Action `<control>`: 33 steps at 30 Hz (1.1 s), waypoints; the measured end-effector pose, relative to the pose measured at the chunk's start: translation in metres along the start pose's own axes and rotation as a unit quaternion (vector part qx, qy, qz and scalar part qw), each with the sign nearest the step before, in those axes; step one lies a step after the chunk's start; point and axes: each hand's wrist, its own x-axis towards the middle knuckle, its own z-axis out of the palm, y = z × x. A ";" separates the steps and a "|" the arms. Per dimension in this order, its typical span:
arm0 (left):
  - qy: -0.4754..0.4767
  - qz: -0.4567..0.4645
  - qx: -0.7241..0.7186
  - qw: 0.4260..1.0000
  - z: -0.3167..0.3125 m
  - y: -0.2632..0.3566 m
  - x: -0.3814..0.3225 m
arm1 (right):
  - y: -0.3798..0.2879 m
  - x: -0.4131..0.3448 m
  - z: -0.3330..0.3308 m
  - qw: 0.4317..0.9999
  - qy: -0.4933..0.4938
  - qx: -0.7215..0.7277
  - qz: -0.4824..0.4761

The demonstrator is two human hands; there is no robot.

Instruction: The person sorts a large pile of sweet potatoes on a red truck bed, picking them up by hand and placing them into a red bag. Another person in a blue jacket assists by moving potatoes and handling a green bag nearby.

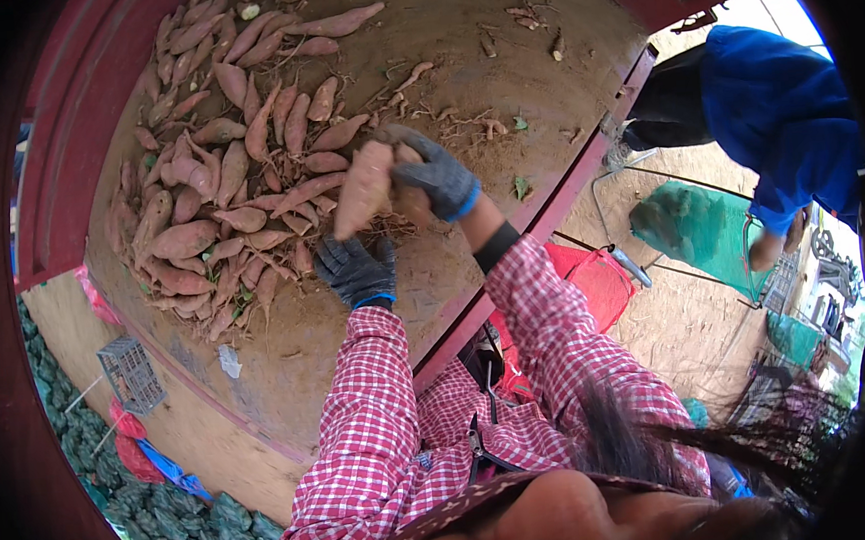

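Observation:
My right hand (437, 175), in a dark grey knit glove with a blue cuff, is closed on sweet potatoes above the truck bed. A large one (366, 188) hangs on its left side, and another (410, 196) lies under the fingers. Just below, my left hand (357, 270), in a matching glove, has its fingers apart beneath the large sweet potato's lower end; whether they touch cannot be told. A heap of sweet potatoes (184, 240) with thin roots and soil spreads to the left of both hands.
The dirty truck bed (561, 65) has a red metal edge (562, 186) before me. A person in blue (774, 103) stands at the right beside a green mesh bag (689, 233). A red mesh bag (603, 288) hangs below the edge. A grey crate (131, 375) lies at lower left, near filled green bags (187, 528).

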 end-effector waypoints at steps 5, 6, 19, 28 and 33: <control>-0.090 0.000 0.024 0.996 -0.005 0.000 -0.001 | -0.064 -0.151 -0.051 0.986 -0.031 -0.165 0.004; -0.092 -0.001 0.030 0.995 -0.006 0.001 -0.001 | -0.076 -0.188 -0.067 0.970 -0.040 -0.223 0.085; -0.089 0.006 0.024 0.996 -0.012 0.002 0.002 | -0.069 -0.224 -0.121 0.818 0.260 -0.509 -0.066; -0.124 -0.007 0.034 0.992 -0.009 0.001 0.001 | -0.035 0.016 -0.116 0.636 0.407 -0.653 -0.054; -0.128 -0.009 0.022 0.991 -0.006 0.000 0.000 | -0.011 0.088 -0.043 0.749 0.126 -0.598 -0.257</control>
